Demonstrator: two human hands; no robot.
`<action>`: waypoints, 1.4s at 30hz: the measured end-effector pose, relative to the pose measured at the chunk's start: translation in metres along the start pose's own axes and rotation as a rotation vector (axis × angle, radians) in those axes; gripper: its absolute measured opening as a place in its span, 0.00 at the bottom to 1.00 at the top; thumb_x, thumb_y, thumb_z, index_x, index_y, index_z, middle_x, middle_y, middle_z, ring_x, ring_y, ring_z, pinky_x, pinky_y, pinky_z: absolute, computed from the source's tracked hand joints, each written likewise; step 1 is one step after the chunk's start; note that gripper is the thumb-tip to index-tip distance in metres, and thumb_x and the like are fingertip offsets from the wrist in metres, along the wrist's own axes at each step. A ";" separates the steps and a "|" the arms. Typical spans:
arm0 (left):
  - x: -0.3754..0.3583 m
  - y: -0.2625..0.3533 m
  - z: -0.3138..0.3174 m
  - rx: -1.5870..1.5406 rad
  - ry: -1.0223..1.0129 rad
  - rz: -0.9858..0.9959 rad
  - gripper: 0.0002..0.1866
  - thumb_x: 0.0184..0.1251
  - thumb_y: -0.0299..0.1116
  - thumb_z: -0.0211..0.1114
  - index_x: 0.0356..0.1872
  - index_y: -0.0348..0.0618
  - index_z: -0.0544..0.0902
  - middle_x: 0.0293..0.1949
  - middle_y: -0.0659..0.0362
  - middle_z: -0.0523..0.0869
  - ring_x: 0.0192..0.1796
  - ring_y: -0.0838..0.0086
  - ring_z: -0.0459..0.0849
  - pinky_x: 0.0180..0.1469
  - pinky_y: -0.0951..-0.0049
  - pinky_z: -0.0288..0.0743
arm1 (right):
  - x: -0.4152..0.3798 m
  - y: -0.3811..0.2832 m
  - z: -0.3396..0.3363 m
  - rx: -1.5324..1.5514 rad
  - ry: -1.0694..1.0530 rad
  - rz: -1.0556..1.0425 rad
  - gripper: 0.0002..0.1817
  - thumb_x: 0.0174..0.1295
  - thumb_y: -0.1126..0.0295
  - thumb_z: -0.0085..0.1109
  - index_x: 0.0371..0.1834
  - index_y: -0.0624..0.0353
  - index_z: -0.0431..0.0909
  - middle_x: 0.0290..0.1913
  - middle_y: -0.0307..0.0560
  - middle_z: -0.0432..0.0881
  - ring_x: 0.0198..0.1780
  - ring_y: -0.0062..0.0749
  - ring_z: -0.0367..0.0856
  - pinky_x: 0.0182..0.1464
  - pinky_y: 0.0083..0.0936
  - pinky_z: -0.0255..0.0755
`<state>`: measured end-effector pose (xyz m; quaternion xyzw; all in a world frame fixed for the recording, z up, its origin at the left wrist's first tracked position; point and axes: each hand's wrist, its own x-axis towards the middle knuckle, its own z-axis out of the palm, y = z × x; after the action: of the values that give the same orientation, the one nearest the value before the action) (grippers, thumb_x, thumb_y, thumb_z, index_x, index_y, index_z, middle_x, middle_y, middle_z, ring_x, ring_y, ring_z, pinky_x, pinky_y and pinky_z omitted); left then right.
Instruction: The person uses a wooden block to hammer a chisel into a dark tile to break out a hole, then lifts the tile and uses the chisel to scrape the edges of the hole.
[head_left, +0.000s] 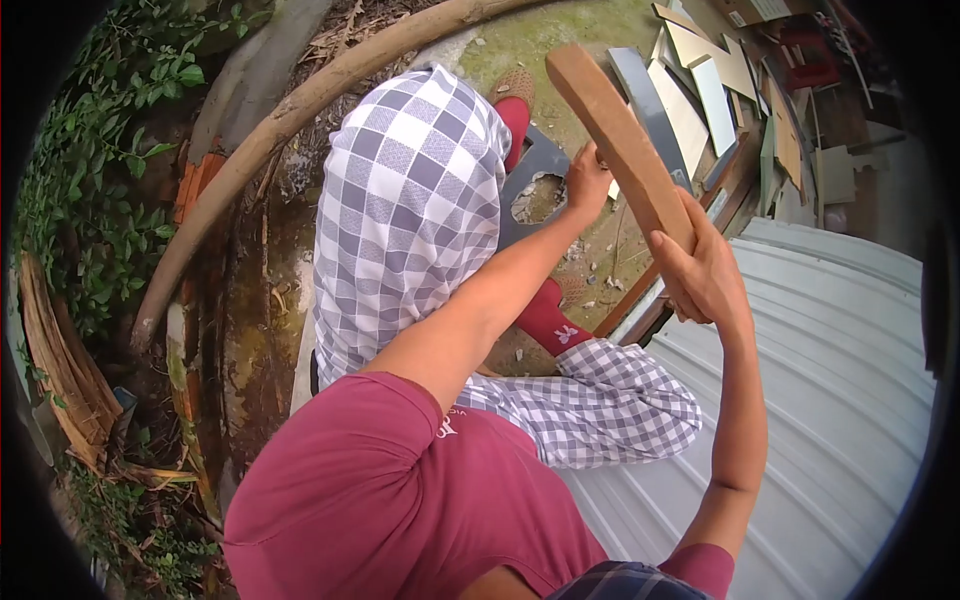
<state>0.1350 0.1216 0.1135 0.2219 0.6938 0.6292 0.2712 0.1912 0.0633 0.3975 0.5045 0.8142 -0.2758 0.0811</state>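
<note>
My right hand (705, 262) is closed around the lower end of a long brown wooden block (625, 140), which is raised and slants up to the left. Left of the block, my left hand (588, 182) has its fingers curled together near the ground; what they hold is too small to make out. Close by that hand lies a dark grey board (532, 160) with a jagged hole in it, between my feet.
Cut boards and panels (700, 90) lie scattered at the upper right. Corrugated metal sheeting (820, 350) covers the right side. A long curved branch (300, 105) arcs across the upper left, beside leafy plants (90, 190). Split wood (70, 370) stands at the far left.
</note>
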 end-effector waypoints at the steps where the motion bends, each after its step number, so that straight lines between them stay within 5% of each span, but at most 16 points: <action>1: 0.000 0.012 -0.007 -0.060 0.010 0.011 0.14 0.54 0.38 0.67 0.35 0.42 0.75 0.36 0.48 0.82 0.42 0.49 0.80 0.42 0.56 0.73 | -0.005 -0.012 -0.013 0.061 0.042 0.017 0.33 0.56 0.55 0.59 0.65 0.54 0.66 0.48 0.58 0.81 0.51 0.46 0.80 0.54 0.34 0.70; 4: 0.007 0.016 -0.009 0.030 0.014 -0.056 0.18 0.49 0.38 0.72 0.38 0.41 0.78 0.35 0.48 0.84 0.41 0.51 0.82 0.42 0.58 0.75 | -0.019 -0.037 -0.043 0.248 0.311 -0.252 0.34 0.58 0.57 0.61 0.64 0.64 0.65 0.49 0.55 0.79 0.49 0.34 0.78 0.51 0.27 0.71; 9: 0.005 0.018 -0.015 0.021 0.024 -0.069 0.18 0.50 0.38 0.72 0.38 0.41 0.77 0.35 0.48 0.84 0.42 0.51 0.82 0.43 0.58 0.75 | -0.005 -0.020 -0.026 0.282 0.496 -0.248 0.32 0.59 0.57 0.60 0.64 0.62 0.66 0.48 0.54 0.80 0.47 0.34 0.79 0.49 0.28 0.71; 12: -0.005 0.018 -0.018 -0.010 -0.015 -0.052 0.17 0.51 0.38 0.71 0.39 0.41 0.78 0.37 0.48 0.84 0.45 0.52 0.82 0.45 0.59 0.74 | 0.021 0.039 0.018 -0.107 0.012 0.136 0.33 0.59 0.51 0.56 0.64 0.59 0.66 0.48 0.58 0.80 0.50 0.39 0.80 0.54 0.31 0.69; 13: -0.011 0.012 -0.016 -0.030 -0.059 0.002 0.17 0.51 0.38 0.71 0.37 0.41 0.77 0.37 0.48 0.84 0.44 0.51 0.82 0.44 0.58 0.74 | 0.028 0.080 0.033 0.218 -0.060 0.083 0.33 0.59 0.53 0.57 0.64 0.61 0.67 0.50 0.56 0.80 0.51 0.36 0.78 0.55 0.30 0.69; 17: -0.006 0.002 -0.011 -0.024 -0.078 0.015 0.16 0.50 0.37 0.71 0.38 0.41 0.78 0.36 0.48 0.84 0.42 0.52 0.82 0.44 0.59 0.74 | -0.005 0.052 0.019 0.543 0.046 0.076 0.33 0.62 0.56 0.58 0.65 0.66 0.65 0.53 0.51 0.77 0.52 0.30 0.75 0.54 0.27 0.69; 25: 0.049 -0.004 -0.038 -0.112 0.146 -0.175 0.18 0.45 0.37 0.73 0.36 0.39 0.79 0.32 0.48 0.85 0.38 0.53 0.84 0.44 0.59 0.74 | -0.084 0.053 0.050 0.904 0.309 0.170 0.33 0.64 0.56 0.56 0.66 0.66 0.60 0.56 0.49 0.74 0.55 0.28 0.74 0.56 0.26 0.68; 27: 0.060 0.004 -0.047 -0.179 0.230 -0.123 0.12 0.49 0.33 0.72 0.31 0.40 0.79 0.28 0.57 0.85 0.31 0.70 0.83 0.39 0.67 0.74 | -0.104 0.058 0.071 0.985 0.371 0.196 0.33 0.64 0.56 0.56 0.66 0.66 0.60 0.56 0.49 0.74 0.55 0.28 0.74 0.56 0.25 0.68; 32: 0.071 0.020 -0.050 -0.275 0.241 -0.134 0.11 0.50 0.32 0.71 0.29 0.40 0.77 0.26 0.60 0.82 0.29 0.75 0.78 0.34 0.71 0.72 | -0.150 0.055 0.093 1.170 0.482 0.320 0.33 0.65 0.53 0.52 0.67 0.65 0.60 0.56 0.49 0.74 0.54 0.29 0.74 0.55 0.24 0.69; 34: 0.072 0.016 -0.049 -0.378 0.256 -0.136 0.17 0.45 0.36 0.74 0.32 0.38 0.79 0.29 0.52 0.85 0.34 0.61 0.84 0.40 0.62 0.74 | -0.160 0.056 0.094 1.190 0.512 0.312 0.33 0.66 0.53 0.52 0.66 0.65 0.61 0.54 0.48 0.74 0.52 0.29 0.75 0.53 0.23 0.70; 36: 0.070 0.014 -0.052 -0.382 0.237 -0.125 0.16 0.45 0.35 0.74 0.32 0.38 0.79 0.30 0.53 0.85 0.34 0.63 0.84 0.40 0.63 0.74 | -0.166 0.048 0.085 1.313 0.682 0.228 0.25 0.66 0.52 0.53 0.53 0.64 0.69 0.35 0.52 0.79 0.31 0.32 0.81 0.31 0.24 0.79; 38: 0.065 0.011 -0.057 -0.432 0.221 -0.087 0.09 0.51 0.28 0.71 0.29 0.41 0.77 0.25 0.61 0.80 0.27 0.76 0.76 0.32 0.72 0.70 | -0.175 0.035 0.070 1.335 0.711 0.213 0.26 0.66 0.52 0.52 0.53 0.65 0.69 0.36 0.53 0.79 0.31 0.33 0.80 0.32 0.24 0.79; 42: 0.062 0.005 -0.070 -0.355 0.253 -0.098 0.11 0.51 0.27 0.71 0.31 0.41 0.76 0.27 0.62 0.80 0.28 0.76 0.77 0.34 0.72 0.70 | -0.195 0.019 0.051 1.274 0.837 0.047 0.29 0.66 0.49 0.47 0.53 0.68 0.68 0.38 0.54 0.77 0.32 0.34 0.77 0.33 0.23 0.74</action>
<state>0.0422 0.1099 0.1163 0.0561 0.6107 0.7502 0.2471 0.2931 -0.1089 0.4279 0.5334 0.4496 -0.4763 -0.5353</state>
